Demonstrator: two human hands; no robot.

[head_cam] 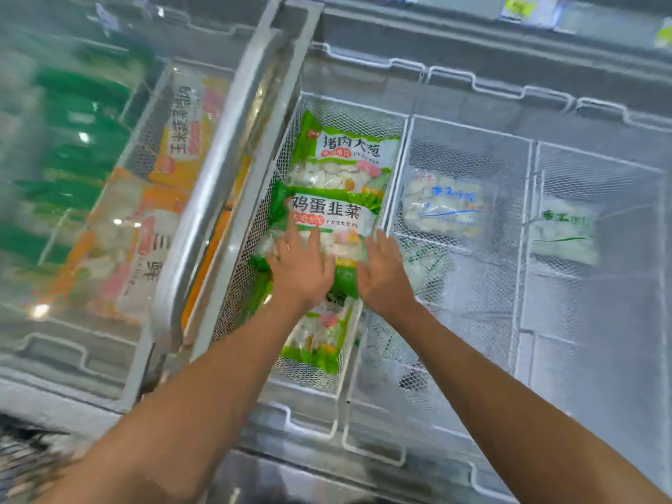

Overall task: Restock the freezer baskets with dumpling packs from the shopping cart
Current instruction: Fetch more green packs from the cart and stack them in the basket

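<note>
A person's left hand [298, 265] and right hand [381, 272], fingers spread flat, press on a green dumpling pack [329, 216] in the white mesh freezer basket [254, 216]; another green pack [342, 154] lies at its 12 o'clock.

Three green packs [336, 165] in one basket [280, 158], two clear packs [442, 207] in neighbouring baskets, two orange packs [182, 140] under glass, two hands [302, 267] on the packs

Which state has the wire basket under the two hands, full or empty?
Partly filled. The wire basket holds green dumpling packs lying flat along its length, under the left hand and right hand.
</note>
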